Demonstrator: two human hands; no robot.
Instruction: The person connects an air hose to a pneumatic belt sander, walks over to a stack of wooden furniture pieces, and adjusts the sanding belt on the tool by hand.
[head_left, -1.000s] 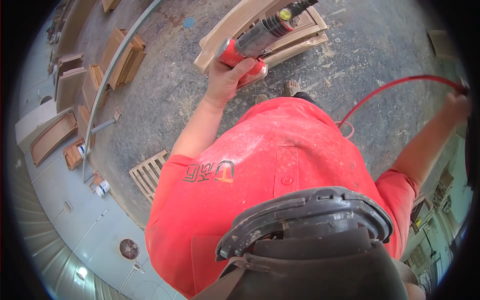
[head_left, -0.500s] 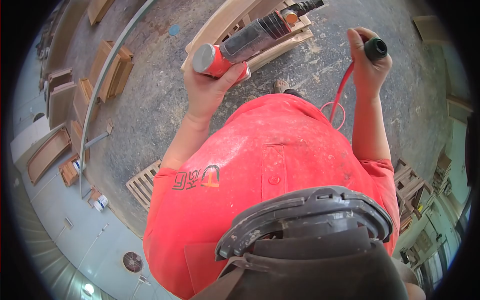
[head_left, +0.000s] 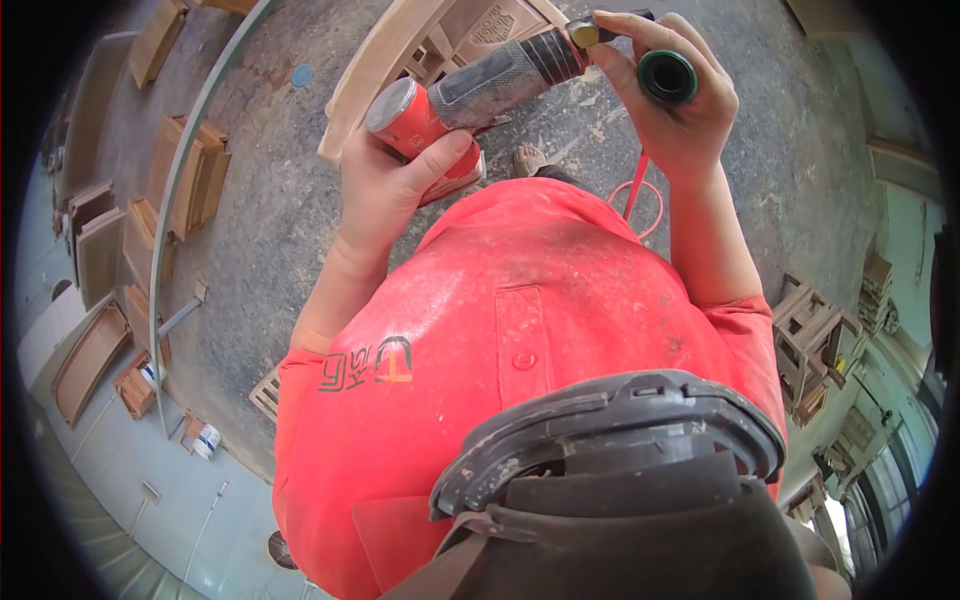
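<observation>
At ten o'clock we see a stack of flat brown wooden panels [head_left: 188, 180]; at eleven, a pale, curved, carved wooden frame [head_left: 350, 80] on the speckled grey floor [head_left: 270, 200]. Our left grip [head_left: 385, 190] wraps a red-and-grey cylindrical power tool [head_left: 490, 88] at twelve o'clock. Its long axis slants, smooth red head toward eight, ribbed black tail toward two, grey barrel finely textured between. Our right grip [head_left: 690, 110] curls round a black tube with a green-rimmed mouth [head_left: 668, 78], thumb and forefinger bracketing the tail's round yellow knob [head_left: 583, 36]; a red hose [head_left: 638, 175] runs below.
</observation>
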